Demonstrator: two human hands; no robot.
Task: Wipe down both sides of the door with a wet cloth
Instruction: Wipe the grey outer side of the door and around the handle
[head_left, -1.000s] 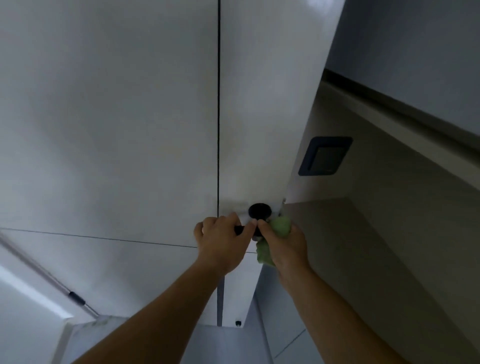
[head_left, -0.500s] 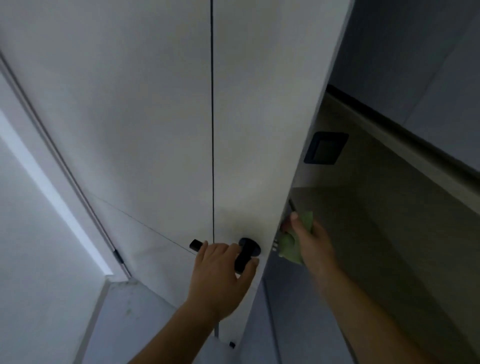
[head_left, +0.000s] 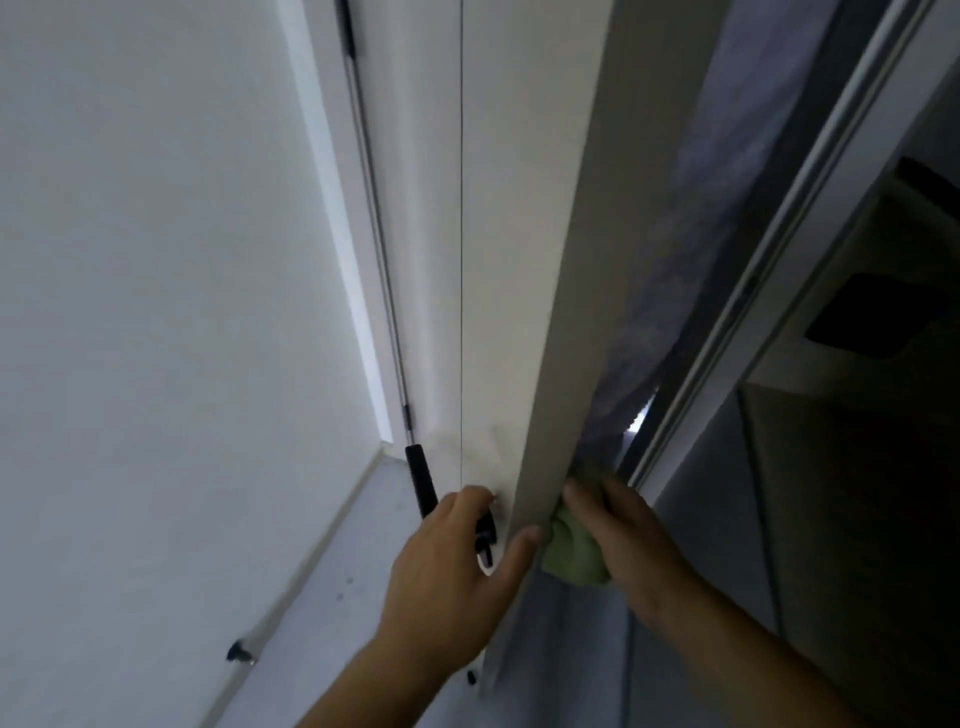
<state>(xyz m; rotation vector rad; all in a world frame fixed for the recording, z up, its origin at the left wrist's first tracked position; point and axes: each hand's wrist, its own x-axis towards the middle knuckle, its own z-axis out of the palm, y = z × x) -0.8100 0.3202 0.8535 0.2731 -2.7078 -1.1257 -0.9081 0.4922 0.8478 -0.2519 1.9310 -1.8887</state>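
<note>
Left hand (head_left: 447, 571) is gripping the black handle (head_left: 423, 483) on the near face of the door (head_left: 561, 260), fingers curled round it, thumb lying on the door's edge. Right hand (head_left: 631, 545) is clutching the green cloth (head_left: 571, 556), pressing it to the door's far face at handle height. Looking mid-task: far face being wiped low, upper part likely pending, near face can't tell. Count: one door, one cloth, one handle, two hands.
</note>
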